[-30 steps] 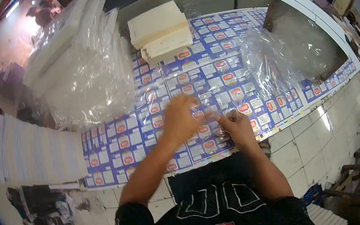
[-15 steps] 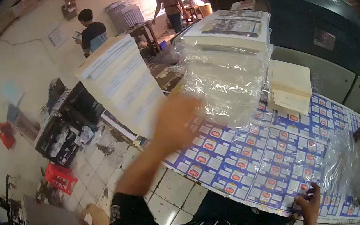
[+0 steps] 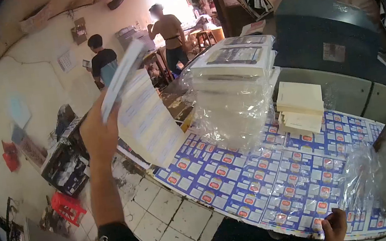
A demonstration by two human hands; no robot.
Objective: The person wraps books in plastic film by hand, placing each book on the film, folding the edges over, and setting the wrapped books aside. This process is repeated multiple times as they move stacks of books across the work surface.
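Observation:
My left hand point(image 3: 99, 133) is raised at the left, closed around the lower end of a thin white pad of paper point(image 3: 124, 76). The pad is tilted and slightly blurred, in front of the top of a tall stack of cream paper pads point(image 3: 149, 121). My right hand point(image 3: 335, 229) is low at the near table edge, its fingers loosely bent and nothing visible in them. Clear plastic wrap point(image 3: 358, 174) lies on the table to its upper right.
Blue printed sheets cover the table point(image 3: 241, 187). On it stand a plastic-wrapped paper stack point(image 3: 234, 100) and a smaller cream stack point(image 3: 300, 101). A dark machine point(image 3: 327, 29) is behind. Two people point(image 3: 106, 61) are farther back. A red plastic stool point(image 3: 68, 207) is on the floor.
My left hand has moved up and left from beside the wrapped stack and now holds a white pad. My right hand has shifted slightly down. The view has tilted up.

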